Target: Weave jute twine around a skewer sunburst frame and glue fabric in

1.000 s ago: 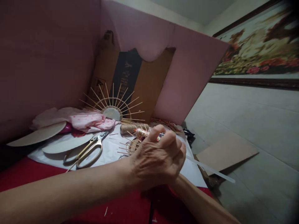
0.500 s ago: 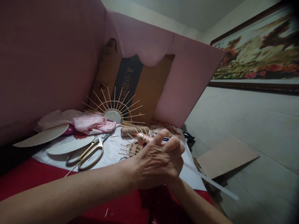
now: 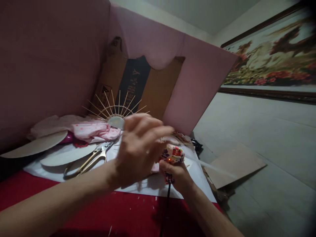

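Note:
My right hand [image 3: 178,172] is wrapped round the handle of a floral-patterned hot glue gun [image 3: 176,154]. A small orange light glows on the gun, and a black cord [image 3: 168,197] hangs from its handle. A pale glue stick [image 3: 214,167] juts from its back towards the right, smeared by motion. My left hand [image 3: 142,148] is raised just left of the gun, blurred, with its fingers stretched out and nothing visible in them. It covers the twine roll and the small woven piece. Behind it stands a half-round woven frame [image 3: 116,121] with thin sticks fanning out.
Gold-handled scissors [image 3: 91,161] lie on white paper [image 3: 37,171] at the left, beside pale cut card pieces [image 3: 69,155] and a pink spotted cloth [image 3: 95,131]. A cardboard sheet [image 3: 158,92] leans at the back. Red cloth [image 3: 123,214] covers the near edge.
My left hand has come off the glue gun and moved left and up, its fingers opening. The gun and my right hand are now uncovered. The view has shifted slightly.

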### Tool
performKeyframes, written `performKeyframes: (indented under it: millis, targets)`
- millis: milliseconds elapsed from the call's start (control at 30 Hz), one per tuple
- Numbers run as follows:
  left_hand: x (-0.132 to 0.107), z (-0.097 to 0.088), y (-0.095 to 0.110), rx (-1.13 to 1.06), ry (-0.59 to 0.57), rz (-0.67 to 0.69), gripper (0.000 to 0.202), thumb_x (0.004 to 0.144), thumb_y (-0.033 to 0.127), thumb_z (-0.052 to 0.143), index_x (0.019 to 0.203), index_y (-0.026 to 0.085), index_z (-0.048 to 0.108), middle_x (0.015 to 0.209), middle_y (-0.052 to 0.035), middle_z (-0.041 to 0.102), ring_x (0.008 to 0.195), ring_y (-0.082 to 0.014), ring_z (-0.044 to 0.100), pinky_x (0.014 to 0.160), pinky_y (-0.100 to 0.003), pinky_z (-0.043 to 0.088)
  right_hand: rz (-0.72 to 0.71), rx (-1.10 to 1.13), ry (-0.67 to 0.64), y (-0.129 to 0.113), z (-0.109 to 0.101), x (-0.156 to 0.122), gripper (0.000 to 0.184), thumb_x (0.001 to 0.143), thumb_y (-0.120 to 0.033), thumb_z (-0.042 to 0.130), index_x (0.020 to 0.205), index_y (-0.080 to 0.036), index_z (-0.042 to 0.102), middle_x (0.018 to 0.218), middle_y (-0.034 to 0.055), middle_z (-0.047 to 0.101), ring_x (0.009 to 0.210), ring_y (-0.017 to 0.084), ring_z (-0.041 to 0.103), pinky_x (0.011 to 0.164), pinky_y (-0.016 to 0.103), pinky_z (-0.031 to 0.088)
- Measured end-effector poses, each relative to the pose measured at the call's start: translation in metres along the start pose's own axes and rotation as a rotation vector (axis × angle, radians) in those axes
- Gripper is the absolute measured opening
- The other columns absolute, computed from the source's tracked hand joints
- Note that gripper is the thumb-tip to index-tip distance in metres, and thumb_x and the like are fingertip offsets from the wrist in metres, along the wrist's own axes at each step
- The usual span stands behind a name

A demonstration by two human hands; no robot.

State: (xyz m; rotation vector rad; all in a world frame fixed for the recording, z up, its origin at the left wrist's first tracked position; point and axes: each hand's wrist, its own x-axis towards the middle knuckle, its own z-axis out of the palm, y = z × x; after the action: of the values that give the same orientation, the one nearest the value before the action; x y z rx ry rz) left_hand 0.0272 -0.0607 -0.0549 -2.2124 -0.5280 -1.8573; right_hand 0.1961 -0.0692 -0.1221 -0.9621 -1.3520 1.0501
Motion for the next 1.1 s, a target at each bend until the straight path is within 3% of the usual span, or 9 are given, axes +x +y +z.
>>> performKeyframes:
  millis: [33,67,133,167,233,333,500,833,1100]
  targets:
    - [-0.002,-0.004,-0.010,0.001,0.093,-0.102,0.016,0.082,0.018,0.057,0.094,0.024,0.064,0.088,-0.0025,0.065,0.091,-0.0196,0.054,0.087,-0.040,0.040,0.056,0.087,-0.038,0.001,-0.002,0.000,0.032,0.063,-0.043,0.076,0.078,-0.018,0.062,0.068,0.0011,0.054,0.050,0.009,0.043,0.039,0.022,0.032]
    - [-0.005,-0.007,-0.020,-0.011,0.115,-0.230,0.012,0.082,0.017,0.056,0.090,0.023,0.064,0.086,-0.0025,0.064,0.089,-0.0195,0.055,0.085,-0.039,0.040,0.102,0.174,-0.066,0.003,-0.004,0.000,0.035,0.061,-0.044,0.077,0.076,-0.016,0.063,0.067,0.0008,0.054,0.047,0.008,0.041,0.038,0.021,0.030]
    - [-0.016,-0.006,-0.037,-0.130,0.010,-0.480,0.005,0.081,0.022,0.059,0.081,0.022,0.064,0.082,-0.0023,0.063,0.084,-0.0195,0.056,0.080,-0.038,0.043,0.159,0.331,-0.107,0.005,-0.005,0.001,0.037,0.059,-0.043,0.079,0.076,-0.014,0.063,0.065,-0.0002,0.053,0.044,0.006,0.038,0.036,0.019,0.028]
    - [-0.023,-0.004,-0.042,-0.226,-0.102,-0.603,0.006,0.081,0.024,0.060,0.083,0.021,0.065,0.083,-0.0026,0.063,0.083,-0.0196,0.057,0.078,-0.038,0.044,0.179,0.398,-0.136,0.006,-0.005,0.002,0.037,0.058,-0.042,0.080,0.075,-0.014,0.063,0.064,-0.0006,0.053,0.044,0.005,0.037,0.035,0.018,0.027]
    - [-0.034,0.001,-0.046,-0.372,-0.252,-0.740,0.010,0.082,0.028,0.059,0.085,0.021,0.066,0.088,-0.0037,0.065,0.087,-0.0201,0.058,0.079,-0.038,0.045,0.190,0.469,-0.198,0.008,-0.006,0.003,0.035,0.060,-0.041,0.079,0.075,-0.014,0.063,0.063,-0.0011,0.052,0.044,0.005,0.037,0.033,0.016,0.027]
    - [-0.044,0.003,-0.040,-0.397,-0.336,-0.762,0.010,0.081,0.029,0.059,0.085,0.022,0.066,0.089,-0.0032,0.065,0.089,-0.0198,0.058,0.083,-0.038,0.043,0.217,0.521,-0.284,0.010,-0.006,0.003,0.035,0.064,-0.044,0.076,0.074,-0.014,0.063,0.063,-0.0011,0.049,0.044,0.006,0.034,0.030,0.015,0.027]
    - [-0.047,-0.002,-0.034,-0.350,-0.366,-0.754,0.011,0.083,0.029,0.058,0.082,0.022,0.066,0.086,-0.0027,0.064,0.087,-0.0193,0.057,0.082,-0.038,0.041,0.236,0.554,-0.325,0.013,-0.005,0.002,0.035,0.066,-0.044,0.075,0.074,-0.013,0.063,0.066,0.0004,0.048,0.049,0.007,0.035,0.031,0.015,0.029]
    - [-0.050,-0.006,-0.026,-0.471,-0.336,-0.743,0.011,0.083,0.029,0.057,0.080,0.020,0.064,0.082,-0.0018,0.061,0.082,-0.0173,0.055,0.079,-0.034,0.041,0.253,0.508,-0.342,0.017,-0.002,-0.002,0.036,0.066,-0.039,0.075,0.091,-0.015,0.064,0.068,0.0009,0.048,0.052,0.009,0.036,0.032,0.014,0.029]
    - [-0.049,-0.007,-0.027,-0.519,-0.354,-0.784,0.016,0.085,0.032,0.054,0.081,0.020,0.064,0.079,-0.0021,0.057,0.080,-0.0176,0.053,0.074,-0.033,0.041,0.251,0.512,-0.373,0.017,-0.002,-0.002,0.030,0.067,-0.038,0.075,0.083,-0.015,0.065,0.066,0.0001,0.049,0.050,0.008,0.034,0.033,0.014,0.030]
